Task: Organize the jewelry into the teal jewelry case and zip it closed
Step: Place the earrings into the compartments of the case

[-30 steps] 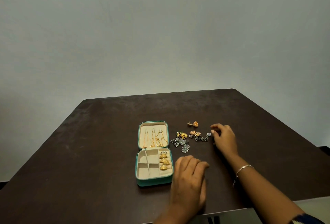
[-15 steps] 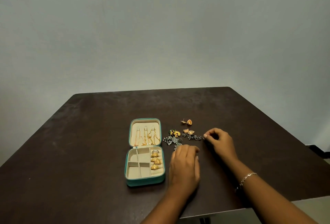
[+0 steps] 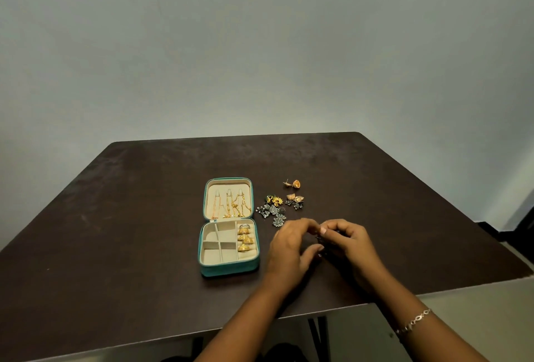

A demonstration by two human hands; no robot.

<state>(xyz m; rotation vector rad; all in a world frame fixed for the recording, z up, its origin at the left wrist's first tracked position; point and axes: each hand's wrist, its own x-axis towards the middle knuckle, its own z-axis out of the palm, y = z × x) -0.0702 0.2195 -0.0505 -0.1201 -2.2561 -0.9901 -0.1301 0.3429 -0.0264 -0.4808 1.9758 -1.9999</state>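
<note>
Right now my left hand (image 3: 289, 246) and my right hand (image 3: 351, 241) are drawn together just above the table (image 3: 130, 217), fingertips nearly meeting around a small dark piece (image 3: 321, 239) that I can barely make out between them; whether either hand has it truly pinched I cannot tell. My teal jewelry case (image 3: 228, 267) lies open just to the left of my left hand, chains (image 3: 231, 205) hanging in the lid and gold rings (image 3: 245, 239) lined up in the right-hand slot, while the other compartments look bare. Beyond my hands the loose earrings (image 3: 273, 211) sit in a small tangle near the case, with one gold stud (image 3: 294, 184) a little apart from them. My worry is the grip: a piece this tiny, passed from fingers to fingers, could slip and skitter over the dark table, where it would be hard to spot. Dangling parts might also snag on the neighbouring cluster and drag it along, or I could nudge the case with my left wrist and jostle the rings
</note>
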